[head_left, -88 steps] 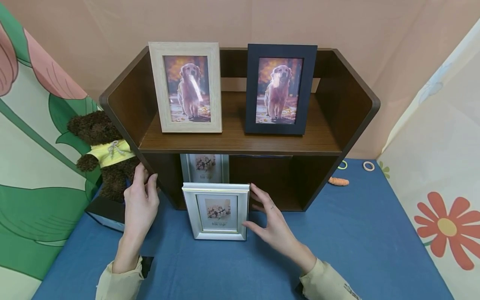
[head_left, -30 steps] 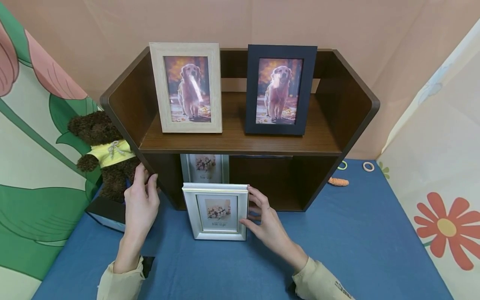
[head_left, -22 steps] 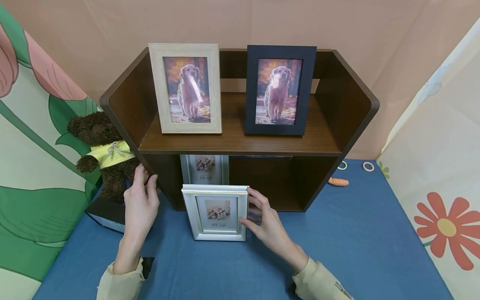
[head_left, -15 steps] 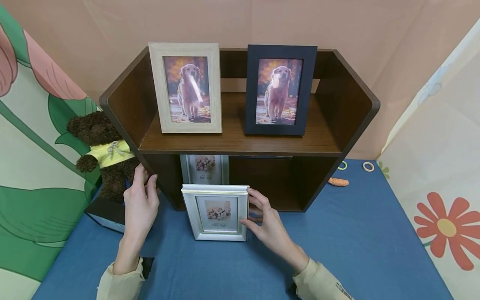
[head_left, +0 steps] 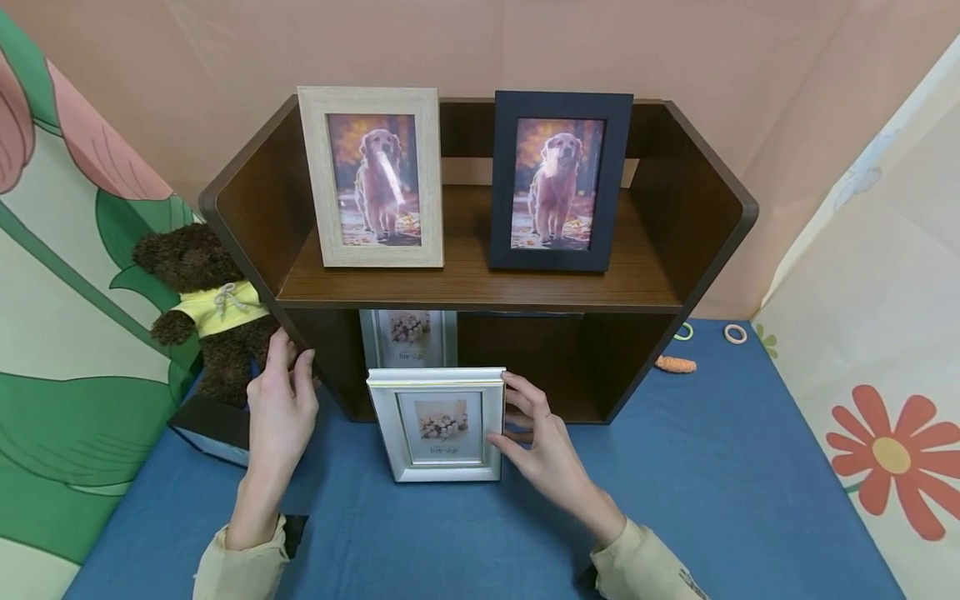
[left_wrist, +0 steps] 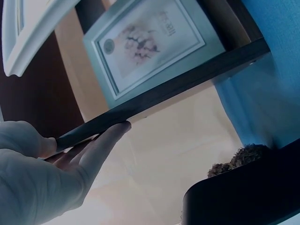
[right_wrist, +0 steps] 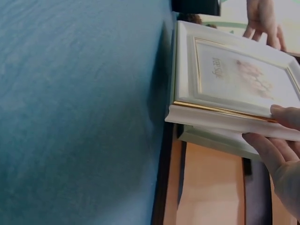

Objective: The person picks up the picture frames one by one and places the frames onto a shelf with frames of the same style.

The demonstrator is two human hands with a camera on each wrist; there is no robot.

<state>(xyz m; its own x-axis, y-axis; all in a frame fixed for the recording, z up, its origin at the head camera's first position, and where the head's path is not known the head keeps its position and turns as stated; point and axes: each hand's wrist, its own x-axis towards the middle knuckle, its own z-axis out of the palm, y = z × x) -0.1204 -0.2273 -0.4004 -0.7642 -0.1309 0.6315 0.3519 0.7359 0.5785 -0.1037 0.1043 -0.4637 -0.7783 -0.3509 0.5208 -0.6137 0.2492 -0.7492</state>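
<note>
My right hand pinches the right edge of a white picture frame with a gold trim line, thumb at the front and fingers behind. The frame stands on the blue cloth before the lower compartment of a dark brown shelf. In the right wrist view the same white frame leans between the thumb and fingers. My left hand grips the front edge of the shelf's left side panel; the left wrist view shows thumb and fingers on either side of it. A pale green picture frame stands inside the lower compartment, partly hidden.
On the upper level stand a cream picture frame and a black picture frame with dog photos. A brown teddy bear and a black box are left of the shelf. Rings and an orange toy lie at right.
My right fingers have closed in on the white frame's edge since the earliest frame. In the last half second the frame has shifted slightly right with that hand. The left hand has stayed put.
</note>
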